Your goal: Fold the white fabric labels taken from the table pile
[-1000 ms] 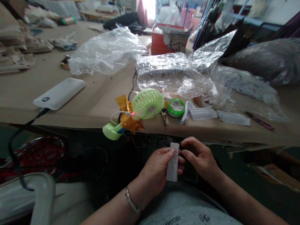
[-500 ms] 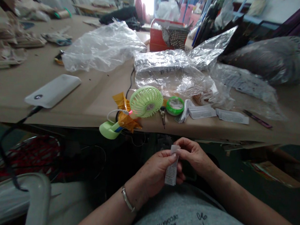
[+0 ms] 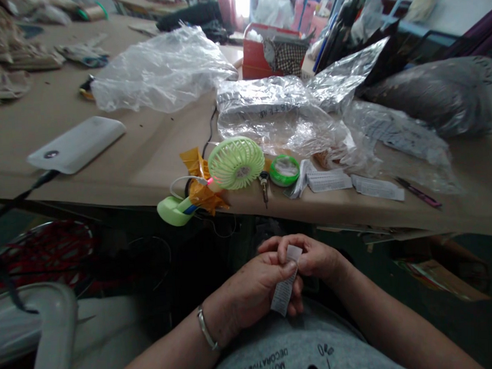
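Observation:
A narrow white printed label (image 3: 283,298), like a garment care label, is held in front of my shirt, below the table edge. My left hand (image 3: 252,286) pinches it under the thumb, with the printed part hanging down past the fingers. At the label's upper end, my right hand (image 3: 318,259) has thumb and curled fingers closed on it. The fingers of both hands meet there and partly hide the label. Whether it is one label or a thin stack, I cannot tell. More printed labels (image 3: 329,181) lie on the table edge ahead.
A green handheld fan (image 3: 236,163) is taped at the table edge. Beside it are a small screwdriver-like tool (image 3: 264,189), a green round container (image 3: 284,170) and purple tweezers or a similar slim tool (image 3: 420,192). Clear plastic bags (image 3: 161,68) and a white power bank (image 3: 79,145) lie behind.
My right hand's fingers have curled further over the label's top, closer to my left fingers. The label is slightly lower and more tilted. The view has shifted a little.

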`<action>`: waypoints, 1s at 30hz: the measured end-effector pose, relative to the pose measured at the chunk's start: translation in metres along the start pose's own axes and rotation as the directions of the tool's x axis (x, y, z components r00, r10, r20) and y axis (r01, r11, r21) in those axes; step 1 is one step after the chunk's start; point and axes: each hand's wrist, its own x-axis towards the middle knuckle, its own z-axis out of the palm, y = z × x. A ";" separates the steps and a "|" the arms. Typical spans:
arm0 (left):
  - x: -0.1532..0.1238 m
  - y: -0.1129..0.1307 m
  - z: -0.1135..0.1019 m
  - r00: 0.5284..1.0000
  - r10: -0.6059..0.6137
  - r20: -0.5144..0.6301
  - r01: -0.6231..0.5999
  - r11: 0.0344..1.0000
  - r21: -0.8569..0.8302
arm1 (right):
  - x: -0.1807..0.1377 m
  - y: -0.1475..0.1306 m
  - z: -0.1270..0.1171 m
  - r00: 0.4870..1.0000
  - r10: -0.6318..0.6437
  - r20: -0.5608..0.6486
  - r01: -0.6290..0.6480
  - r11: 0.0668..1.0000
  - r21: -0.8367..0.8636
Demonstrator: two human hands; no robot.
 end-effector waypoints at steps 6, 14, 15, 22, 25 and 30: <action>-0.002 0.004 -0.003 0.990 0.089 -0.109 -0.091 0.996 -0.005 | -0.012 -0.010 0.012 0.933 -0.213 -0.289 0.068 0.896 -0.440; -0.003 0.007 -0.003 0.976 0.126 -0.177 -0.124 0.992 0.024 | -0.017 -0.018 0.025 0.855 -0.501 -0.135 0.031 0.309 -0.950; -0.003 0.007 -0.003 0.977 0.123 -0.176 -0.121 0.992 0.023 | -0.016 -0.017 0.026 0.853 -0.507 -0.128 0.032 0.294 -0.955; -0.003 0.006 -0.006 0.971 0.139 -0.193 -0.139 0.990 0.011 | -0.013 -0.013 0.027 0.838 -0.523 -0.158 0.011 0.305 -0.952; -0.002 0.006 -0.006 0.969 0.140 -0.203 -0.144 0.989 -0.006 | -0.012 -0.011 0.026 0.815 -0.506 -0.282 -0.025 0.455 -0.890; -0.002 0.008 -0.005 0.955 0.190 -0.228 -0.183 0.982 0.054 | -0.002 -0.013 0.022 0.802 -0.301 -0.516 -0.039 0.835 -0.548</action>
